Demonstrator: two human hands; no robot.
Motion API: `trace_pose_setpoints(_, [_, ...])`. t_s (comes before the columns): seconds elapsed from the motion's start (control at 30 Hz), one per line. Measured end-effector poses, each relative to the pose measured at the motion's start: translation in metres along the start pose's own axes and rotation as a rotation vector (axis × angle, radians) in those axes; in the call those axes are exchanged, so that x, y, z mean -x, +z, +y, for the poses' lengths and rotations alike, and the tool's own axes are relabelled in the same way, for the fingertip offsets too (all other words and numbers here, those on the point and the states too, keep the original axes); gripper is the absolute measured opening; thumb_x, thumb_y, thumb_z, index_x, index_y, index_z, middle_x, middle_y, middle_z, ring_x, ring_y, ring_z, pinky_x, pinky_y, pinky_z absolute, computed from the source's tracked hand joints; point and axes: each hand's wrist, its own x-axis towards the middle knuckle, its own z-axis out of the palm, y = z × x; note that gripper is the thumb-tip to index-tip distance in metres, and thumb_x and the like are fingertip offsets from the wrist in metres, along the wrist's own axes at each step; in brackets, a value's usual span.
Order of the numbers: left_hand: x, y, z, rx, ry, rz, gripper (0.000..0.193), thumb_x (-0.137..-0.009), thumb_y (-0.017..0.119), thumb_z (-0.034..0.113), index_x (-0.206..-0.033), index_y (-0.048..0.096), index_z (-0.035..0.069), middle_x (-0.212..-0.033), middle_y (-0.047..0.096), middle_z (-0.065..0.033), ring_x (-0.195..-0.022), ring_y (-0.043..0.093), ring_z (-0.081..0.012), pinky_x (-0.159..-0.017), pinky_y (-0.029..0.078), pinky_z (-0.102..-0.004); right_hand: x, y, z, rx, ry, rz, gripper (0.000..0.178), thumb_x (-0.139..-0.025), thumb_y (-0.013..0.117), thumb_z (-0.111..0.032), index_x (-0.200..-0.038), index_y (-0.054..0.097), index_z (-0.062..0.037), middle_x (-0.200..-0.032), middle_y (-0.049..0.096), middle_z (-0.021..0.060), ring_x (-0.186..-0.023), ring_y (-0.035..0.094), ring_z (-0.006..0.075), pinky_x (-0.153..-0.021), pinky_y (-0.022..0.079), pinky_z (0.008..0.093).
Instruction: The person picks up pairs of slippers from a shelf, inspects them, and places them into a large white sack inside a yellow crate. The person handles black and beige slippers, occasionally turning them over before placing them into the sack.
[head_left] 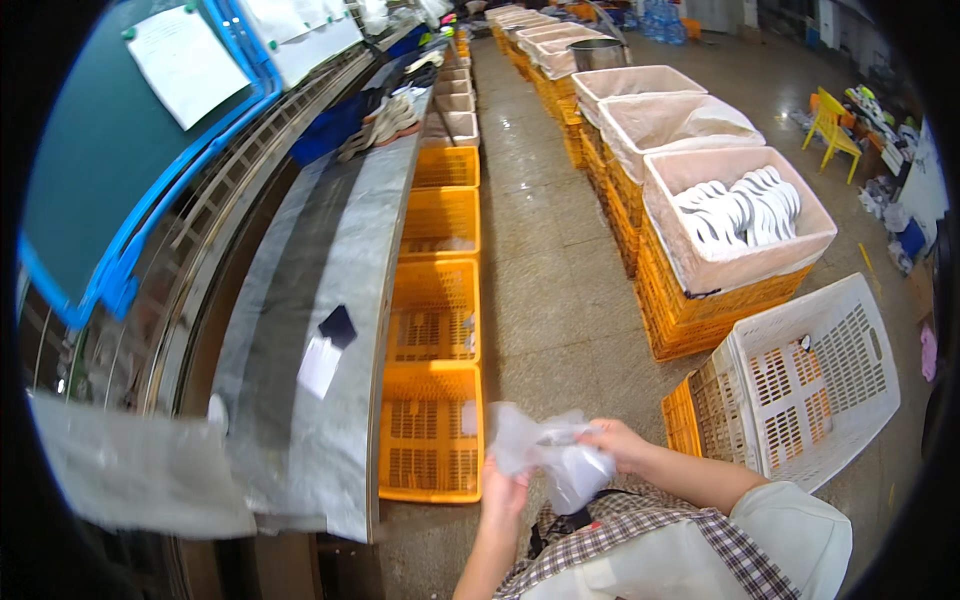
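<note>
A crumpled, translucent plastic bag or sheet (568, 462) is stretched between my two hands in front of my checked apron. My left hand (506, 490) is closed on its left side, while my right hand (617, 445) pinches its upper right part. To the left, a dark blue flat piece (338, 327) and a white card or paper (320, 366) lie together on the grey worktable (345, 450). Neither hand touches them.
Orange crates (430, 430) line the table's right side. Across the aisle, stacked lined crates include one (690, 265) holding several white sole-shaped pieces (745, 208). A white crate (820, 380) stands right of me. Shoes (385, 125) and a blue bin (330, 130) sit farther along the table.
</note>
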Motion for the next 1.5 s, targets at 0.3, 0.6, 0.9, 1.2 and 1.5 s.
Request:
trace_pose_setpoints(0.3, [-0.234,-0.040,0.092,-0.078,-0.061,0.135,0.028,-0.091,0.043,0.017,-0.107,0.051,-0.004,-0.101,0.061,-0.0199,-0.090,0.062,-0.0298,-0.081,0.052,-0.0420,-0.140,-0.166,-0.167,-0.840,-0.263,0.702,0.022,-0.092,0.048,-0.024,-0.073,0.049,-0.0140,-0.058,0.047,-0.0008,-0.048,0.046,0.0106,-0.040,0.038,0.0224])
trace_pose_setpoints(0.6, [-0.434,0.160,0.049,-1.542,0.425,-0.530,0.105,-0.063,0.080,0.031,-0.142,0.016,0.005,-0.143,0.022,-0.0261,-0.131,0.024,-0.0416,-0.108,0.021,-0.0473,-0.272,-0.174,-0.370,0.313,-0.211,0.559,0.031,-0.089,0.044,-0.029,-0.094,0.060,-0.0037,-0.085,0.060,0.0083,-0.078,0.059,0.0198,-0.071,0.049,0.0314])
trace_pose_setpoints(0.9, [-0.620,0.247,0.040,-1.934,0.547,-0.245,0.059,-0.072,0.067,0.007,-0.127,0.046,0.007,-0.134,0.036,-0.0256,-0.115,0.044,-0.0420,-0.095,0.039,-0.0426,-0.406,-0.107,-0.523,1.425,-0.360,-0.101,0.027,-0.081,0.054,-0.018,-0.102,0.060,-0.0019,-0.095,0.062,0.0165,-0.091,0.060,0.0311,-0.078,0.048,0.0392])
trace_pose_setpoints(1.2, [-0.807,0.275,0.142,-0.581,-0.368,-0.028,0.022,-0.074,0.052,-0.008,-0.092,0.062,-0.001,-0.093,0.064,-0.0111,-0.081,0.062,-0.0181,-0.072,0.051,-0.0324,-0.597,-0.208,-0.625,1.756,-0.442,0.458,0.017,-0.071,0.059,-0.007,-0.087,0.063,-0.0086,-0.085,0.059,0.0107,-0.087,0.059,0.0314,-0.070,0.050,0.0395])
trace_pose_setpoints(1.5, [-0.949,0.415,0.187,-0.236,-0.659,-0.794,0.065,-0.061,0.083,0.014,-0.111,0.052,-0.012,-0.090,0.066,-0.0143,-0.074,0.064,-0.0218,-0.068,0.052,-0.0333,-0.618,-0.310,-0.734,1.022,-0.242,0.537,0.024,-0.079,0.065,-0.014,-0.102,0.060,-0.0075,-0.095,0.058,0.0098,-0.089,0.055,0.0202,-0.080,0.045,0.0315])
